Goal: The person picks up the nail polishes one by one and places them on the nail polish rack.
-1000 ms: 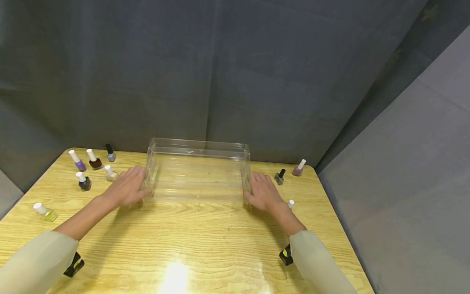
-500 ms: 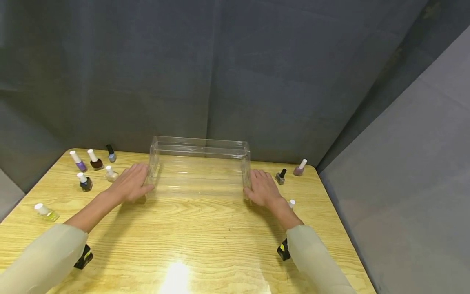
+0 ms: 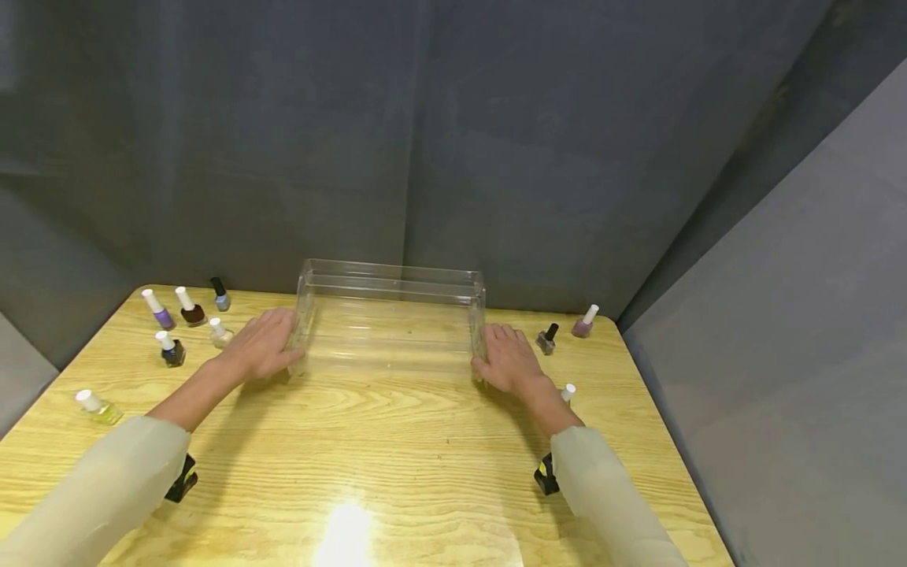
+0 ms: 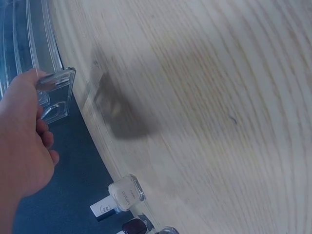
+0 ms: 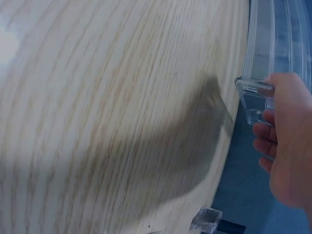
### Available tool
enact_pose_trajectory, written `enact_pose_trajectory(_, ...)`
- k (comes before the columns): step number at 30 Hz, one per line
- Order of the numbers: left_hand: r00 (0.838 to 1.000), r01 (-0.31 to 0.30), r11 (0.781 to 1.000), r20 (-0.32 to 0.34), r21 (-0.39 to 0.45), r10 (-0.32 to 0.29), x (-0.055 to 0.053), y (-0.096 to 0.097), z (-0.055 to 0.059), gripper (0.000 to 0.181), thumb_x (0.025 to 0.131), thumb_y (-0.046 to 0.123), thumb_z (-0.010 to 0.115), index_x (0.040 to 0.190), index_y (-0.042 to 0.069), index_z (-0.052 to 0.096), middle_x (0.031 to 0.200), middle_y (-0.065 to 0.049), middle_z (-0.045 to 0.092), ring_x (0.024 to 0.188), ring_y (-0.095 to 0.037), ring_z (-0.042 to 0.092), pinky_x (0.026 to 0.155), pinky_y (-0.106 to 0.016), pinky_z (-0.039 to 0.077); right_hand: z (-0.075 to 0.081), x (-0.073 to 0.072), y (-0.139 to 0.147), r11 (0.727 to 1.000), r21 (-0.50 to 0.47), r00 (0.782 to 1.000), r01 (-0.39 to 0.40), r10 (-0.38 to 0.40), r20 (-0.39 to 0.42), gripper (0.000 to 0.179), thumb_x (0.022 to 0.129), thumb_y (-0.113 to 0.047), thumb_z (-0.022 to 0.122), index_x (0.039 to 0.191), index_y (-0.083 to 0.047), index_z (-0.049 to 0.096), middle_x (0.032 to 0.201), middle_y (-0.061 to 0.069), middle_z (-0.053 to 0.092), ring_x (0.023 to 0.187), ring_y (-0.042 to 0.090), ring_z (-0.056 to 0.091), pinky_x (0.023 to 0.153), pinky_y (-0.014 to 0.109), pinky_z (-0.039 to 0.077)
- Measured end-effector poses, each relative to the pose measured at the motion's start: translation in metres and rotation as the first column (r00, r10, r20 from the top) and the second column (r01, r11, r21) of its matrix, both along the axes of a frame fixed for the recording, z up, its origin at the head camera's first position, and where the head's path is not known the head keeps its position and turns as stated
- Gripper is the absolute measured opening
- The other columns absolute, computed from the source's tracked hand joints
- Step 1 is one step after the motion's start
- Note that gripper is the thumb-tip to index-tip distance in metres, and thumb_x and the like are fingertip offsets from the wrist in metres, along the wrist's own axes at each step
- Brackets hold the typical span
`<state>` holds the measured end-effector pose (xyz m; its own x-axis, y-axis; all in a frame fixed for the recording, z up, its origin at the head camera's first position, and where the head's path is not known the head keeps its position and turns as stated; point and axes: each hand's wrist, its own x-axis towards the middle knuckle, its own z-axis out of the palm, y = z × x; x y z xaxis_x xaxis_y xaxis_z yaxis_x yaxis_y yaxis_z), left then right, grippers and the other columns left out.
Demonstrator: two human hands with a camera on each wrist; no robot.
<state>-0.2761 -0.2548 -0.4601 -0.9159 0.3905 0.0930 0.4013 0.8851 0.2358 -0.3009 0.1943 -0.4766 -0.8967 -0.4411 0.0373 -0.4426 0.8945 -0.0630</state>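
Observation:
A clear plastic tiered rack [image 3: 388, 354] is held at its two ends, near the back edge of the table. My left hand [image 3: 264, 344] grips the left end, thumb along the front and fingers behind the end panel, as the left wrist view shows. The right end is gripped in the same way by my right hand [image 3: 509, 358]; in the right wrist view its fingers [image 5: 264, 146] curl behind the panel. Nothing stands on the rack's tiers.
Left of the rack stand several nail polish bottles, among them a cream one [image 4: 126, 192], a purple one [image 3: 164, 318] and a yellow one [image 3: 108, 412]. To the right are a grey bottle [image 3: 545, 342] and a mauve one [image 3: 583, 327]. A dark curtain [image 3: 453, 142] hangs behind the table.
The rack has moved slightly toward the back of the table with both hands on it, its left end shifting a little to the right. The head view has shifted slightly too.

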Motion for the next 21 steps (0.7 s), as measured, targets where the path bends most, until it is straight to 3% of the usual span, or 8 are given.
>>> enact_pose_trajectory(10, 0.998, -0.031, 0.999, 0.049, -0.01, 0.031, -0.008, 0.003, -0.012, 0.034, 0.095, 0.028, 0.065, 0.102, 0.003, 0.042, 0.093, -0.01, 0.041, 0.083, -0.029, 0.039, 0.068, -0.042, 0.031, -0.006, -0.006, -0.001, 1.0, -0.014, 0.999, 0.025, -0.025, 0.022, 0.041, 0.1, -0.036, 0.052, 0.123, -0.002, 0.047, 0.121, 0.016, 0.054, 0.113, 0.035, 0.047, 0.1, 0.052, 0.034)
enact_pose_trajectory(21, 0.999, -0.029, 0.999, 0.044, -0.024, 0.03, -0.011, 0.003, -0.017, 0.034, 0.095, 0.029, 0.064, 0.098, 0.005, 0.04, 0.092, -0.01, 0.039, 0.081, -0.028, 0.037, 0.067, -0.04, 0.029, -0.011, -0.008, -0.002, 0.999, -0.011, 0.999, 0.035, -0.035, 0.018, 0.041, 0.1, -0.036, 0.054, 0.123, -0.003, 0.047, 0.121, 0.015, 0.054, 0.112, 0.034, 0.047, 0.099, 0.052, 0.034)
